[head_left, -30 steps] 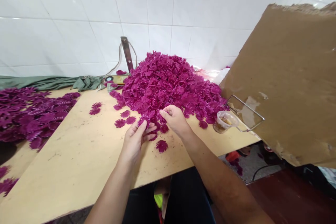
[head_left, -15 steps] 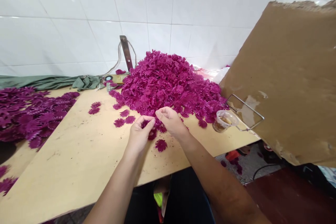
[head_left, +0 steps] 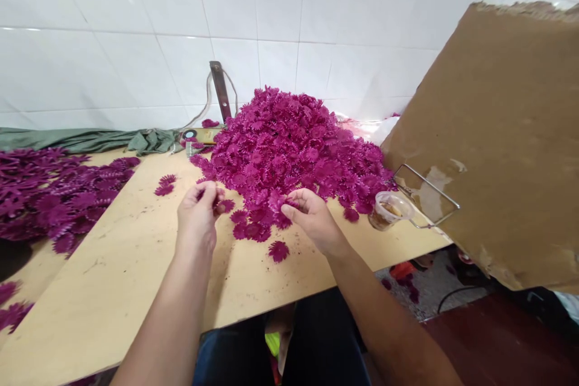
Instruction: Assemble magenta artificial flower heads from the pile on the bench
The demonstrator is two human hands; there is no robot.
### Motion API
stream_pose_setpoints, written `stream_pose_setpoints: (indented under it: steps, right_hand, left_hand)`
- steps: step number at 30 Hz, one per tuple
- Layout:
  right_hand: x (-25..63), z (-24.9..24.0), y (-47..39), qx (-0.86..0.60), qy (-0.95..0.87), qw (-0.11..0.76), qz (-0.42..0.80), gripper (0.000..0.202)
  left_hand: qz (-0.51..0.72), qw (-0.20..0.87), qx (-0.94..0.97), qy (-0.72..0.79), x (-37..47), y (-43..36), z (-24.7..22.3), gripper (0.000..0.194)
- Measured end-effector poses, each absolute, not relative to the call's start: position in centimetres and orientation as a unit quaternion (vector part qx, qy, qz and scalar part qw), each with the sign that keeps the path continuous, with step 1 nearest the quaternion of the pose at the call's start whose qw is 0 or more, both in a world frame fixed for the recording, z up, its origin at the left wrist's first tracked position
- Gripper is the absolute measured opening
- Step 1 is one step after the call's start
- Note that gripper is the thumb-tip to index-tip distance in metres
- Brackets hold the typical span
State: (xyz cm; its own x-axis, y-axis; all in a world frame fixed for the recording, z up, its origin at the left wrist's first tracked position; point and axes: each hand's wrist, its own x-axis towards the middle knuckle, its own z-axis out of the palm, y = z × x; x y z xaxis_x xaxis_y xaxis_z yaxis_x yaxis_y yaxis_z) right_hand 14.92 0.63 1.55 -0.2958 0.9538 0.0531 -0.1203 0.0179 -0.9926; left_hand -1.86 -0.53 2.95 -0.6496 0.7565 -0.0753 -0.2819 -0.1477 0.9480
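A large heap of purple artificial flower heads [head_left: 289, 139] rises in the middle of the table. My right hand [head_left: 313, 217] is closed at the heap's front edge, thumb and forefinger pinching a lighter purple flower head [head_left: 277, 201]. To the left, my left hand [head_left: 197, 212] hovers over the board with its fingers curled in and the thumb against them. Whatever may be between those fingers is hidden. Loose flower heads lie just right of its fingertips, and a single flower head [head_left: 278, 251] rests near the table's front.
A second flower pile [head_left: 76, 202] spreads at the left. On the right stand a clear plastic cup [head_left: 389, 212], a bent wire frame [head_left: 427, 190] and a big leaning cardboard sheet [head_left: 497, 145]. A green cloth [head_left: 99, 141] lies along the tiled wall.
My hands, close together before, have parted. The left moved left and curled its fingers; the right shifted slightly right and now shows a flower head in its pinch.
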Motion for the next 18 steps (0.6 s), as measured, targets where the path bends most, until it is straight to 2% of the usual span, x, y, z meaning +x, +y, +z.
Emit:
stream_pose_setpoints:
  steps: [3,5,8,11,15,18]
  right_hand:
    - [14.8,1.6,1.1,-0.378,-0.545,0.449,0.598,0.024]
    - [14.4,1.6,1.2,-0.367,-0.556,0.447,0.597,0.026]
    - [14.2,1.6,0.9,-0.355,-0.579,0.429,0.595,0.026]
    - [14.8,1.5,0.3,-0.352,-0.609,0.403,0.586,0.021]
    - [15.7,1.5,0.5,-0.36,-0.615,0.403,0.574,0.014]
    - [15.5,1.6,1.1,-0.369,-0.607,0.408,0.573,0.023]
  left_hand:
    - [0.587,0.431,0.397,0.558,-0.9,-1.4,2.8,0.033]
    - [0.532,0.449,0.466,0.545,0.3,-1.8,2.5,0.03]
    - [0.559,0.41,0.468,0.548,0.9,-1.3,2.1,0.02]
    - [0.641,0.356,0.354,0.581,-0.5,-0.2,2.2,0.018]
    - [0.672,0.349,0.288,0.586,-2.3,0.5,2.6,0.028]
    - [0.635,0.402,0.333,0.569,-1.6,0.0,2.5,0.037]
